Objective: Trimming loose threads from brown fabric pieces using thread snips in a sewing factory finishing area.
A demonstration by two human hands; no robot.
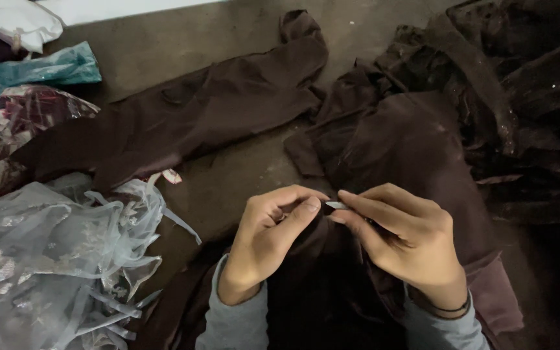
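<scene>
- Floor (pixel 228 39): dull grey-brown, bare in patches; white edge along the far side
- Dark brown garments (pixel 183 116) spread across it; more heaped right
- Pale sheer fabric (pixel 53 259) bunched near left
- Brown cloth (pixel 384 149) under both hands
- Left hand (pixel 270 240) pinching the cloth's fold
- Right hand (pixel 403 236) gripping small silvery blade (pixel 337 205); tip at fold

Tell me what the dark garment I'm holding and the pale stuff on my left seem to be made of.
Dark brown garment: looks like smooth woven cloth with a faint sheen; it drapes in soft folds. Pale fabric pile: probably sheer netting or organza, since it is see-through, with embroidered-looking motifs and ribbon-like strips.
</scene>
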